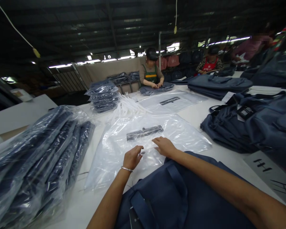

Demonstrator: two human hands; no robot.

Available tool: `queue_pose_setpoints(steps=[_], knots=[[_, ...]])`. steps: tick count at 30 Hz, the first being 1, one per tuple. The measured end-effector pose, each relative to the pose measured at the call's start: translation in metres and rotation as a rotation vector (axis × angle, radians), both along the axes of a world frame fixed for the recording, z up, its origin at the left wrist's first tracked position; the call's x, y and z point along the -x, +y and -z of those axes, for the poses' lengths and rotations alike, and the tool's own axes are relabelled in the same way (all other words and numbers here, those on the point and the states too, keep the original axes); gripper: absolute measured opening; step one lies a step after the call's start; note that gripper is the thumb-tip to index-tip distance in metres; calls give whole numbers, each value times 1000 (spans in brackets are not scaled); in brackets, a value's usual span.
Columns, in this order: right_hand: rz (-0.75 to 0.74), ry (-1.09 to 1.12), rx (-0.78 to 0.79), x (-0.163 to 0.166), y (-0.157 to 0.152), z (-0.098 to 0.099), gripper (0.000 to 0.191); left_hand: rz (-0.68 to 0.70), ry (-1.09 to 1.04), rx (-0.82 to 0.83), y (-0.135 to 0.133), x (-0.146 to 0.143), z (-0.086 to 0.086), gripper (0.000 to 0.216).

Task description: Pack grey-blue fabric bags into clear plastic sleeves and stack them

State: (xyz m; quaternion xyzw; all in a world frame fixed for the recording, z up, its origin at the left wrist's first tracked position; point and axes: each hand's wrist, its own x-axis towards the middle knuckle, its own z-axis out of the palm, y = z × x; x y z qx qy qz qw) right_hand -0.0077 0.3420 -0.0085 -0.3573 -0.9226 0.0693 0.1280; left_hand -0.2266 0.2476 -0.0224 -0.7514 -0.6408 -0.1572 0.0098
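My left hand [132, 157] pinches the near edge of a clear plastic bag [181, 133] on top of a stack of such bags on the white table [200, 114]. My right hand [165, 146] lies on the same edge just to the right, fingers curled onto the film. A dark weight bar [144, 132] rests across the bag stack beyond my fingers. A navy blue fabric bag [181, 197] with straps lies under my forearms at the near edge of the table.
Stacked packed navy bags in plastic [38, 156] lie at my left. Unpacked navy bags [252, 124] are piled at the right. A second plastic stack with a bar [169, 100] lies farther back. A person [151, 74] works at the far end, others at the back right.
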Motion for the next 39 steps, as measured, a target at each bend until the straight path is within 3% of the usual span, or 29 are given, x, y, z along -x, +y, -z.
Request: queue_pose_setpoints(steps=[3, 8, 13, 17, 20, 24, 26, 29, 34, 39], knots=[[14, -14, 20, -27, 19, 2, 35, -54, 66, 33, -7, 8, -6, 25], [25, 2, 77, -73, 36, 6, 38, -233, 163, 101, -31, 42, -18, 36], [67, -14, 109, -101, 41, 18, 39, -388, 222, 173, -74, 89, -22, 37], [106, -76, 112, -118, 46, 18, 34, -515, 259, 213, -113, 112, -20, 42], [214, -98, 112, -128, 46, 15, 29, -633, 211, 309, -135, 117, -22, 50], [470, -81, 172, -137, 46, 17, 46, -804, -63, 478, -156, 117, -22, 61], [534, -69, 271, -141, 44, 19, 52, -837, -357, 532, -166, 116, -17, 64], [494, -28, 469, -150, 38, 24, 54, -837, -726, 539, -188, 112, -4, 64], [403, 63, 688, -162, 30, 26, 54, -681, -643, 433, -223, 110, 4, 50], [369, 165, 819, -165, 30, 23, 58, -728, -584, 415, -225, 98, -10, 48]])
